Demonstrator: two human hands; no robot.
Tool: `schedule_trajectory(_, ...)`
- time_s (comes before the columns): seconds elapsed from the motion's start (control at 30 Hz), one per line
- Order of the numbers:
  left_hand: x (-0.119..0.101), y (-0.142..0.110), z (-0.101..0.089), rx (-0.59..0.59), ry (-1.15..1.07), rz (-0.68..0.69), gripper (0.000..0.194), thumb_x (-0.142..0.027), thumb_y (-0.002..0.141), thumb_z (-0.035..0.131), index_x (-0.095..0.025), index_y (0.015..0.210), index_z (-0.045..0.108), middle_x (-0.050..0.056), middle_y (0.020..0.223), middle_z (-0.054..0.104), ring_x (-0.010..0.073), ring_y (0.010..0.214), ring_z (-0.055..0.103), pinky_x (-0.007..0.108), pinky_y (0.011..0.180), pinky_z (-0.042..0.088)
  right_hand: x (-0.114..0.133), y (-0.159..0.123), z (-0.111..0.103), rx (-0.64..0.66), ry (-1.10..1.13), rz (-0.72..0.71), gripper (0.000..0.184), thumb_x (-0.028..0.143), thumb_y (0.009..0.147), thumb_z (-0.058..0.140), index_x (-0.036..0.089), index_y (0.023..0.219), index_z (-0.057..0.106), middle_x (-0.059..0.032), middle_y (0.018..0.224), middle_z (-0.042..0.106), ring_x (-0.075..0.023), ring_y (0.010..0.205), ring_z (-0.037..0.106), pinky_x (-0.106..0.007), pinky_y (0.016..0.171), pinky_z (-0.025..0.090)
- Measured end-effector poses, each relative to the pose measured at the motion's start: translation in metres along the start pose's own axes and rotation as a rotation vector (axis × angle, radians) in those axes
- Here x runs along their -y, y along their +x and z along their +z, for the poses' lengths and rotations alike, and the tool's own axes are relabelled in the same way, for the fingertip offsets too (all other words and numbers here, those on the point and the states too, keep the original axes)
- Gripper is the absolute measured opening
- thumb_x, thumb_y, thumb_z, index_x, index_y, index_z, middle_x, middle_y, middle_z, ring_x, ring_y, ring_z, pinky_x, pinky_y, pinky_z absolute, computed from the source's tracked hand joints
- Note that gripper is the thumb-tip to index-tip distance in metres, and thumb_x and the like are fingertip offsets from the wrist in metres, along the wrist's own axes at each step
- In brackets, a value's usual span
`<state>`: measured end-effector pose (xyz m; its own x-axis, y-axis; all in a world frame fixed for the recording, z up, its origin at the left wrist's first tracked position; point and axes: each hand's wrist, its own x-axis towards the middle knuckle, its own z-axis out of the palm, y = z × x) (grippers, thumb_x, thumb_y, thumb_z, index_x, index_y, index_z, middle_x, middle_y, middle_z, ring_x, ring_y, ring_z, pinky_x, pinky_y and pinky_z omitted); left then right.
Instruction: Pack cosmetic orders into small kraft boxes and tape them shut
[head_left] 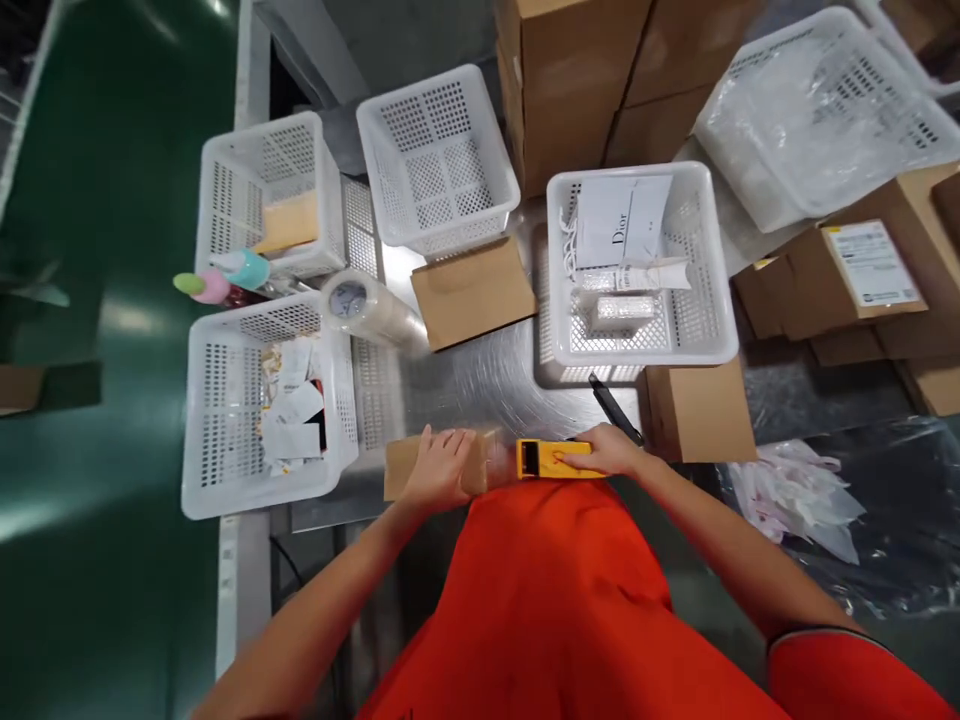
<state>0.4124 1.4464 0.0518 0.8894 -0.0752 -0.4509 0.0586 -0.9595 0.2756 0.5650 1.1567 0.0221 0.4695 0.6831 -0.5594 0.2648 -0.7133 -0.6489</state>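
Your left hand (pixel 442 468) lies flat, fingers spread, on top of a small brown cardboard box (pixel 431 465) at the near edge of the brushed-steel worktable (pixel 480 385), pressing it down rather than gripping it. Your right hand (pixel 607 452) is closed around a yellow plastic tape dispenser (pixel 546 459), whose black-mouthed end touches the right end of the box; a strip of clear tape blurs between them. A black pen (pixel 616 410) lies just behind your right hand.

To the left of the box stands a white perforated plastic basket of paper slips (pixel 259 405), and behind that a second white basket with a tan card (pixel 262 195) in it. A roll of clear tape (pixel 367 308) lies between those baskets and a flat brown cardboard sheet (pixel 472 292). An empty-looking white basket (pixel 437 160) sits behind the sheet. Straight ahead of you, a white basket holds a white paper bag printed "Dior" (pixel 621 222). A plain cardboard carton (pixel 701 412) stands just right of the pen. Further right, a basket lined with clear plastic film (pixel 821 110) rests on stacked cartons.
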Motion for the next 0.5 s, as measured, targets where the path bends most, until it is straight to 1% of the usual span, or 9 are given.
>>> schedule_trajectory(0.1,-0.004,0.003,0.002,0.011,0.05,-0.005,0.088,-0.04,0.065,0.073,-0.012,0.142,0.041,0.027,0.139,0.053,0.0453,0.128,0.046,0.073,0.113,0.01,0.035,0.022,0.013,0.017,-0.182,0.044,0.05,0.064,0.08,0.06,0.017,0.075,0.075,-0.0114,0.074,0.072,-0.0208,0.068,0.062,-0.028,0.056,0.033)
schedule_trajectory(0.17,-0.007,0.004,0.001,0.023,0.07,-0.006,0.088,-0.039,0.064,0.072,-0.013,0.142,0.04,0.027,0.141,0.052,0.0447,0.128,0.046,0.073,0.113,0.011,0.058,0.032,0.014,0.034,-0.263,0.081,0.054,0.066,0.082,0.058,0.016,0.085,0.078,-0.0146,0.086,0.075,-0.0244,0.078,0.067,-0.028,0.058,0.036)
schedule_trajectory(0.23,-0.011,0.001,-0.002,0.017,0.066,0.002,0.087,-0.035,0.062,0.072,-0.013,0.14,0.04,0.025,0.14,0.053,0.0433,0.127,0.047,0.07,0.113,0.015,0.075,0.034,0.007,0.038,-0.29,0.117,0.058,0.068,0.081,0.057,0.016,0.09,0.079,-0.0157,0.09,0.076,-0.0264,0.082,0.069,-0.029,0.06,0.039)
schedule_trajectory(0.3,-0.013,-0.009,-0.012,-0.022,0.035,0.022,0.086,-0.034,0.06,0.073,-0.013,0.138,0.042,0.024,0.136,0.056,0.0423,0.125,0.05,0.067,0.114,0.019,0.085,0.027,-0.007,0.025,-0.294,0.136,0.06,0.07,0.08,0.057,0.015,0.091,0.079,-0.0159,0.089,0.076,-0.0273,0.083,0.069,-0.029,0.062,0.041)
schedule_trajectory(0.37,-0.013,-0.025,-0.027,-0.101,-0.039,0.03,0.087,-0.039,0.058,0.075,-0.014,0.135,0.044,0.022,0.131,0.06,0.0421,0.121,0.053,0.065,0.113,0.023,0.09,0.013,-0.025,-0.053,-0.333,0.16,0.059,0.068,0.08,0.058,0.014,0.089,0.078,-0.017,0.088,0.075,-0.0284,0.084,0.069,-0.03,0.065,0.042)
schedule_trajectory(0.43,-0.008,-0.041,-0.043,-0.202,-0.17,0.008,0.09,-0.044,0.055,0.079,-0.018,0.135,0.043,0.019,0.129,0.06,0.0408,0.119,0.055,0.062,0.111,0.032,0.092,-0.006,-0.042,-0.198,-0.393,0.224,0.056,0.065,0.083,0.058,0.013,0.087,0.077,-0.0183,0.086,0.074,-0.0292,0.085,0.069,-0.031,0.067,0.042)
schedule_trajectory(0.5,0.002,-0.05,-0.055,-0.304,-0.354,-0.053,0.094,-0.043,0.053,0.081,-0.022,0.136,0.042,0.015,0.134,0.057,0.0384,0.123,0.054,0.056,0.109,0.038,0.09,-0.026,-0.052,-0.341,-0.383,0.306,0.053,0.063,0.086,0.055,0.014,0.083,0.074,-0.017,0.082,0.072,-0.0277,0.08,0.067,-0.031,0.064,0.041)
